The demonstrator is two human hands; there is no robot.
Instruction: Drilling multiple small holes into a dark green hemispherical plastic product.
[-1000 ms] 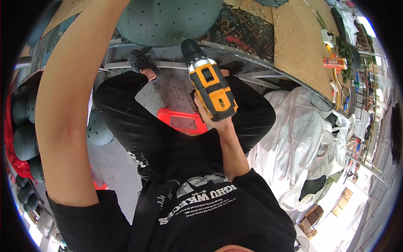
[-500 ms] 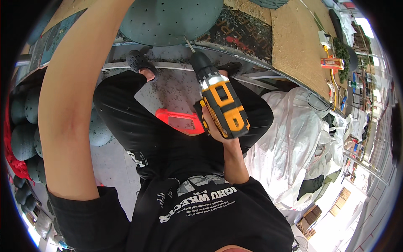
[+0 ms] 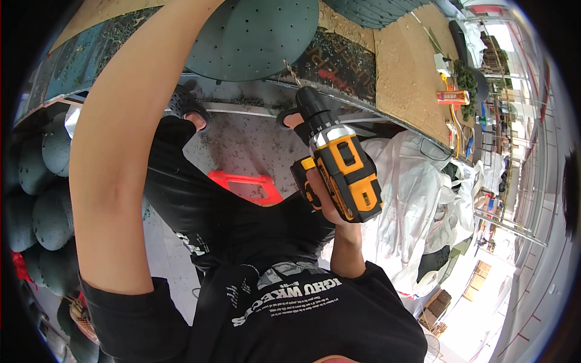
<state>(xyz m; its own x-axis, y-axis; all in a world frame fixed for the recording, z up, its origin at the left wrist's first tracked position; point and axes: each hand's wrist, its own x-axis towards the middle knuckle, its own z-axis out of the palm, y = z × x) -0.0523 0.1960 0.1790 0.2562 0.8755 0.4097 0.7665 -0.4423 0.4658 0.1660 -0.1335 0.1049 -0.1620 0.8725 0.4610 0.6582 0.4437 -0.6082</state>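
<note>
Drill (image 3: 342, 166), yellow/black cordless, sits in right hand (image 3: 327, 202), fingers wrapped tight round the grip; bit (image 3: 293, 72) tilted up toward edge of the board surface (image 3: 399, 72), just below the green dotted disc (image 3: 254, 36). Looks heavy-ish, rigid, battery-weighted at base, so best held by the rubber grip. Left hand out of view past top edge, arm (image 3: 121, 151) raised; can't tell its state. Orange rectangular pkg (image 3: 452, 97) lies on surface to the right. Red plastic piece (image 3: 245, 184) on floor between legs. White sheeting (image 3: 417, 199) at right.
</note>
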